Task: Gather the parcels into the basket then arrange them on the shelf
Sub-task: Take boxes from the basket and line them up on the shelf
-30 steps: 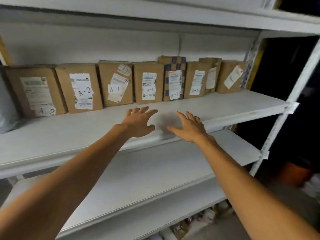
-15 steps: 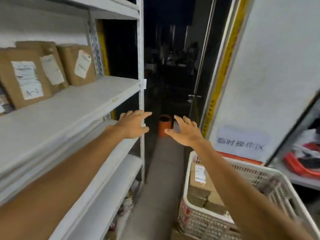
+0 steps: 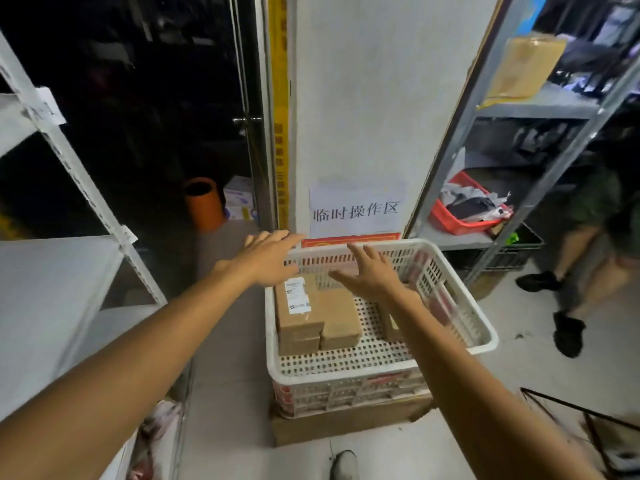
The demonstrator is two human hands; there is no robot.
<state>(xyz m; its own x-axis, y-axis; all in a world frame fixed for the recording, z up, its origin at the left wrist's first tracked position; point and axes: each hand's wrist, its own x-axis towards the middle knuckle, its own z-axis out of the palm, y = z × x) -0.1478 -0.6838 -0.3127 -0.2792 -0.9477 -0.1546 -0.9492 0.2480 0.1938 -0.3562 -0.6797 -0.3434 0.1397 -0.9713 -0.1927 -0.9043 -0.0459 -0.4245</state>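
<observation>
Narrow storeroom aisle, sign (image 3: 356,211) on the white wall (image 3: 363,98). Turned away from the shelf (image 3: 52,289) at left, now over the white basket (image 3: 381,370). Both empty, left hand (image 3: 268,259) and right hand (image 3: 372,277) reaching with fingers spread. Brown parcels (image 3: 304,317) stacked against its left wall: likely next pickup, more shelving ahead.

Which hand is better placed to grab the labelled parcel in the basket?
Probably the left hand: it hovers open nearest the labelled parcel, on the left of the basket; the right hand is further right.
</observation>
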